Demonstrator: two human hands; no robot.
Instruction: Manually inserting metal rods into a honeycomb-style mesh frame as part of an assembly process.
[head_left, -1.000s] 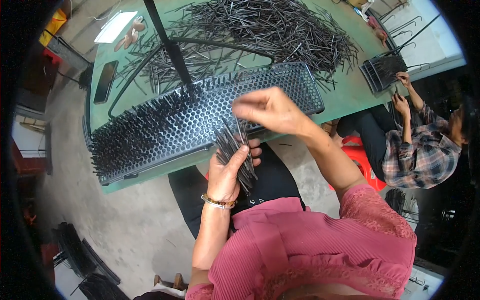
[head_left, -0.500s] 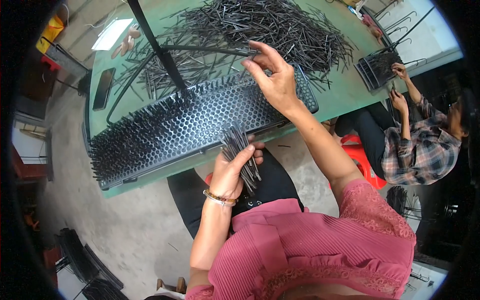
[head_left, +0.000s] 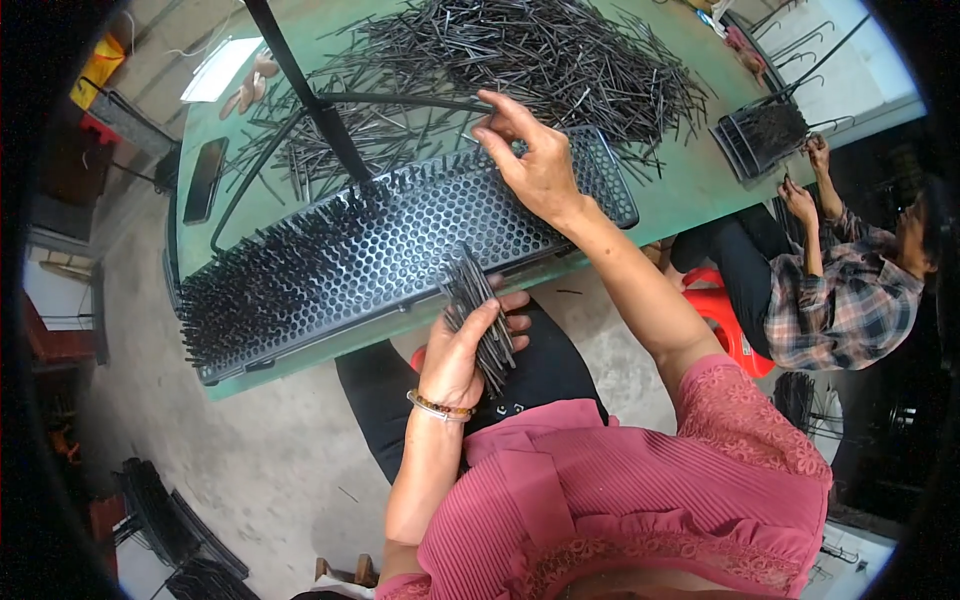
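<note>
Pins (head_left: 482,318) bunched in the closed left hand (head_left: 462,355) point up-left; right hand (head_left: 535,165) pinches above the perforated tray (head_left: 400,235).

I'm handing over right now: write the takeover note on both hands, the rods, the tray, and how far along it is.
Left hand: closed around a bundle of rods, held below the table edge.
Right hand: reaching over the perforated tray, fingertips pinched at its far edge; whether a rod is in the pinch cannot be told.
Loose rods lie heaped on the green table behind the tray.
Done: the tray's left part and far row stand full of rods.
Left: the middle and right holes are empty.
</note>
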